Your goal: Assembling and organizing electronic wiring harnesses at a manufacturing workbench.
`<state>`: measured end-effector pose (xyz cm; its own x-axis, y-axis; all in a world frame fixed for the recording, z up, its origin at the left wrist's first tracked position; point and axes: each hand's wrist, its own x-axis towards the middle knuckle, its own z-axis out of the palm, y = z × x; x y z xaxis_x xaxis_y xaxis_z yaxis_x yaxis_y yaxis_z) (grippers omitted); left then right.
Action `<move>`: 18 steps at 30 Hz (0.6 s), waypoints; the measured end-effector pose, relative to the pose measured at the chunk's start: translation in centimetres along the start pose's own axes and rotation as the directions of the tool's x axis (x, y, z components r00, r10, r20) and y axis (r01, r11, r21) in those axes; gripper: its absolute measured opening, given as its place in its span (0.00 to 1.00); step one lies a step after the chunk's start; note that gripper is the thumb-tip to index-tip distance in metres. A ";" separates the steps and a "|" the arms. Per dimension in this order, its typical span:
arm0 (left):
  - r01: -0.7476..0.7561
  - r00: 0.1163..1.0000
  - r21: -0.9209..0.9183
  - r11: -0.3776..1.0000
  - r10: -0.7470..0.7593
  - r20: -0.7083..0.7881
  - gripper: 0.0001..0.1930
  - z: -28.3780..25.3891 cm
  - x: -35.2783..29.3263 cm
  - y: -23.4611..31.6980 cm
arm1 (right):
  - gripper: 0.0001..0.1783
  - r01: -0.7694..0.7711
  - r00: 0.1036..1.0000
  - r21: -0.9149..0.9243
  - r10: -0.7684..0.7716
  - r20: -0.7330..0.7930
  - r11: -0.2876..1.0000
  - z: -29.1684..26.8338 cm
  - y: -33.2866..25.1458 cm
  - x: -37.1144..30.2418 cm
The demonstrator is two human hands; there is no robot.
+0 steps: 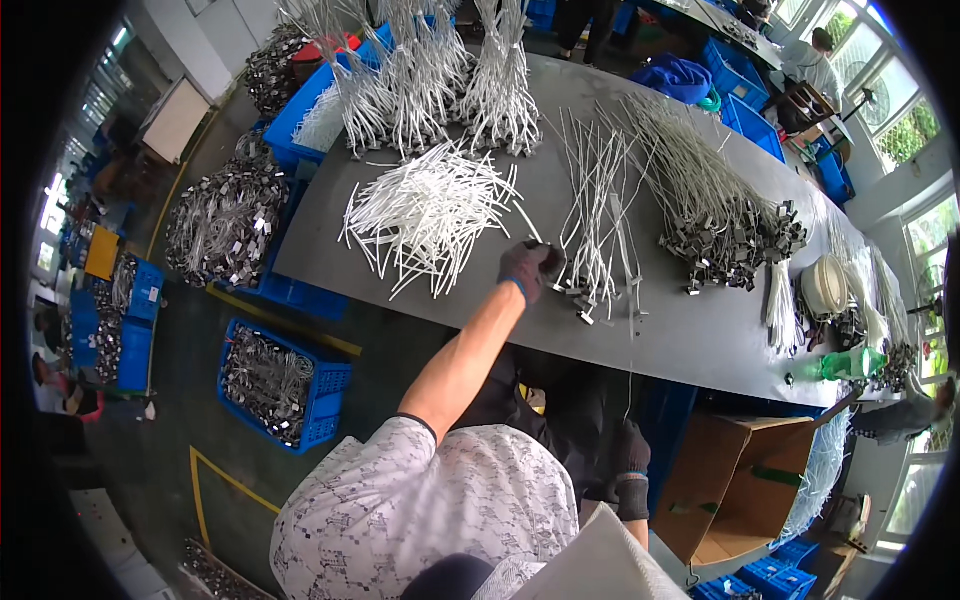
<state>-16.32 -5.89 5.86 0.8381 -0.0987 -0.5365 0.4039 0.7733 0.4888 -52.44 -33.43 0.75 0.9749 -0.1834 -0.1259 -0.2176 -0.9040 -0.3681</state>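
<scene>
My left hand, in a dark glove, is closed at the table's near edge. One white sleeve runs from its fingertips toward a heap of short white sleeves on the left. Just right of that hand lies a loose bunch of thin wires with small metal blocks at their near ends. Below the table edge, my right hand, also gloved, is closed around the lower end of a thin wire. That wire hangs over the edge from the bunch; the fingertips are hard to see.
Tall bundles of sleeved wires stand at the back. A large bunch of wires with metal blocks lies on the right. Below the table's right end is an open cardboard box; a filled blue crate sits on the floor at left.
</scene>
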 end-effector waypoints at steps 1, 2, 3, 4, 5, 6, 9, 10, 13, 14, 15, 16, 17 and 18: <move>-0.015 0.995 0.058 0.998 0.010 0.095 0.07 0.9 -1.5 -1.1 | 0.15 -0.040 0.998 -0.046 0.042 0.042 0.998 -0.4 -0.4 0.5; -0.044 0.981 0.111 0.993 0.022 0.191 0.07 2.1 -2.8 -2.0 | 0.15 -0.026 0.998 -0.086 0.030 0.046 0.996 -0.5 -0.7 0.9; -0.027 0.987 0.065 0.998 0.016 0.159 0.07 3.6 -4.1 -3.0 | 0.15 -0.063 0.995 -0.094 0.070 0.076 0.994 -0.5 -0.9 1.1; -0.027 0.987 -0.013 1.000 0.028 0.158 0.08 5.0 -5.5 -4.0 | 0.13 -0.007 0.997 -0.110 0.015 0.078 0.994 -0.4 -0.9 1.1; -0.020 0.991 -0.038 0.999 0.025 0.135 0.08 6.3 -6.2 -4.1 | 0.13 0.073 0.995 -0.117 -0.064 0.079 0.990 -0.1 -0.7 0.9; -0.101 0.983 -0.007 0.995 0.101 0.151 0.08 7.1 -6.8 -3.9 | 0.13 0.037 0.995 -0.127 -0.025 0.094 0.991 0.3 -0.3 0.6; -0.214 0.968 0.004 0.977 0.212 0.133 0.08 9.0 -7.9 -2.4 | 0.11 0.007 0.978 -0.246 0.044 0.205 0.969 1.4 1.7 -1.1; -0.346 0.930 0.011 0.938 0.341 0.137 0.07 9.4 -8.0 -1.9 | 0.11 -0.059 0.961 -0.265 0.126 0.246 0.963 1.6 2.4 -1.8; -0.520 0.849 0.104 0.848 0.499 0.172 0.06 9.4 -9.1 -1.5 | 0.11 -0.139 0.933 -0.271 0.218 0.286 0.953 2.1 2.8 -3.6; -0.600 0.794 0.144 0.787 0.564 0.226 0.05 9.4 -9.5 -1.7 | 0.11 -0.153 0.928 -0.283 0.237 0.289 0.947 2.1 2.6 -4.0; -0.562 0.823 0.220 0.797 0.512 0.248 0.05 9.2 -9.9 -2.0 | 0.11 -0.143 0.944 -0.260 0.210 0.254 0.955 2.2 2.2 -4.2; -0.532 0.842 0.220 0.818 0.483 0.240 0.05 9.3 -10.1 -2.2 | 0.11 -0.155 0.951 -0.237 0.210 0.228 0.959 2.2 1.8 -4.2; -0.476 0.858 0.294 0.829 0.365 0.361 0.05 9.0 -10.5 -2.5 | 0.11 -0.142 0.966 -0.192 0.179 0.188 0.971 2.1 1.3 -4.4; -0.412 0.863 0.375 0.830 0.223 0.453 0.05 8.9 -10.9 -2.7 | 0.11 -0.176 0.952 -0.214 0.221 0.212 0.961 1.9 0.8 -4.6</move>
<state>-23.28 -12.48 16.45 0.9797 -0.1963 -0.0419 0.1276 0.4479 0.8849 -57.15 -32.58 -0.72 0.8701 -0.2930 -0.3964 -0.3706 -0.9191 -0.1339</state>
